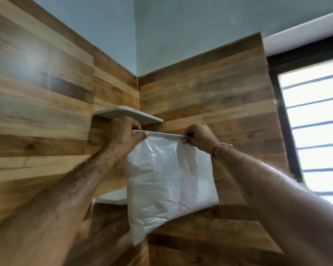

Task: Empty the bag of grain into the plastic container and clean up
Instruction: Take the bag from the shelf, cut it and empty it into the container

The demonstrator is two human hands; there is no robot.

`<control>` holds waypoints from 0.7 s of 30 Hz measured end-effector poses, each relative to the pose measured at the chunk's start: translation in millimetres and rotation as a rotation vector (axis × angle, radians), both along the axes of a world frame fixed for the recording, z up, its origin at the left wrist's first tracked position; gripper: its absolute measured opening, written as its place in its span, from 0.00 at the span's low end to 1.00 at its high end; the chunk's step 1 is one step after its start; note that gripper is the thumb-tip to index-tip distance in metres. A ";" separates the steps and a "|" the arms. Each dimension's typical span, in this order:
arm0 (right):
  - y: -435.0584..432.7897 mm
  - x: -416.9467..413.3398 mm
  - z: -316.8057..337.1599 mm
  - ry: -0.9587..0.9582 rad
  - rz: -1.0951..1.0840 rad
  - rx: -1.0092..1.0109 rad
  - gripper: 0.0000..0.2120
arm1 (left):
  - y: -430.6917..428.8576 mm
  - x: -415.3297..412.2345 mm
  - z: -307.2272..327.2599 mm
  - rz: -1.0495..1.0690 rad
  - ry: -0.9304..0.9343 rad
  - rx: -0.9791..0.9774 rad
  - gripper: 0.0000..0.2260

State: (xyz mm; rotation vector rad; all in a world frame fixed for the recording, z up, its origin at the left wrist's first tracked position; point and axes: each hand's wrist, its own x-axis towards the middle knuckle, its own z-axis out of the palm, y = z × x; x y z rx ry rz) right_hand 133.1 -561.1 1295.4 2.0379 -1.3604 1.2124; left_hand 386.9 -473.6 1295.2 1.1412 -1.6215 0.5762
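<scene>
wood-look panels cover both walls of the corner behind the hands, with pale blue wall above them; a barred window glows off to the outer side of the right hand; the bag, white and translucent, hangs in mid-air from both hands, its top edge stretched taut between them and its lower corner sagging down below the left hand; it looks limp and mostly flat, and whether grain is in it i cannot tell; a white shelf juts from the corner just above the left hand, and a second shelf shows below that hand, partly hidden by the bag; the left hand pinches the bag's top left corner, fingers curled shut; the right hand pinches the top right corner the same way; a thin reddish thread circles the right wrist.
</scene>
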 end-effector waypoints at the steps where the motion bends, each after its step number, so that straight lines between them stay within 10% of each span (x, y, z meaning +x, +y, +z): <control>1: 12.2 -14.6 -11.6 0.012 -0.025 0.018 0.05 | 6.6 -12.6 -14.7 -0.019 0.012 0.026 0.10; 21: 277.4 -260.8 -428.4 0.076 -0.056 0.768 0.03 | 259.7 -234.1 -433.7 -0.073 -0.070 0.735 0.20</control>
